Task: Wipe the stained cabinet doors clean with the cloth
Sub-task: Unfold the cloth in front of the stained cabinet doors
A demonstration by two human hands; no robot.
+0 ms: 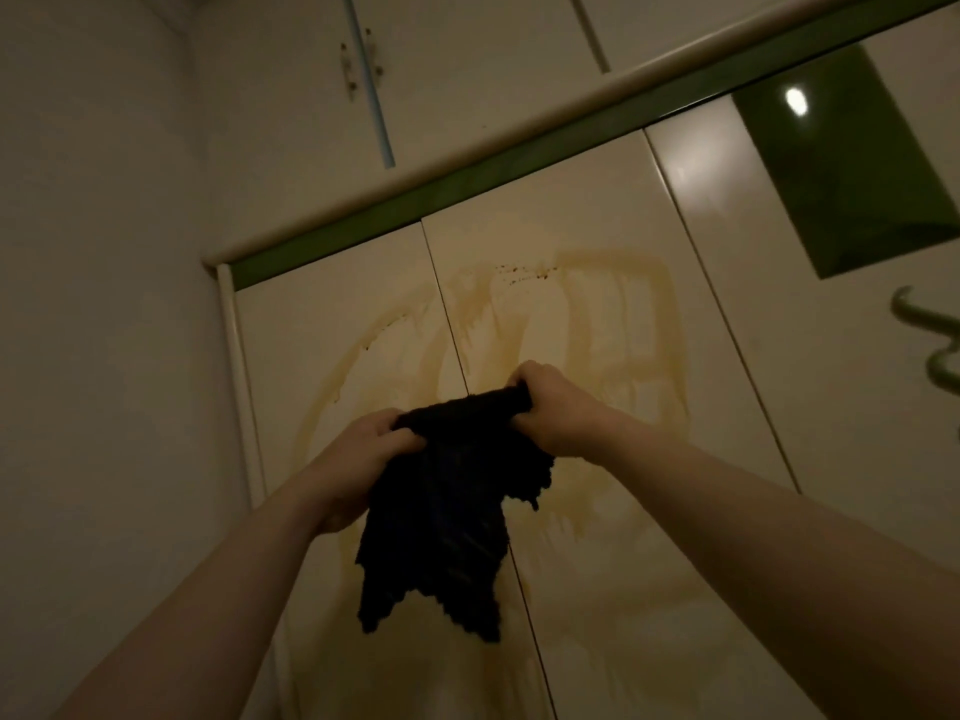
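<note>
A dark cloth (447, 517) hangs in front of two cream cabinet doors, the left door (332, 345) and the middle door (587, 236). Both doors carry a wide brownish-yellow stain (613, 304) with drips and dark specks near its top. My left hand (358, 459) grips the cloth's upper left edge. My right hand (556, 407) grips its upper right corner, bunched tight. The cloth hangs loose below both hands and hides part of the seam between the doors.
A green strip (467, 187) and a rounded cream rail run above the doors. Upper cabinets with small handles (358, 65) sit higher. A plain wall (104, 304) closes in on the left. A third door on the right bears a green panel (841, 163).
</note>
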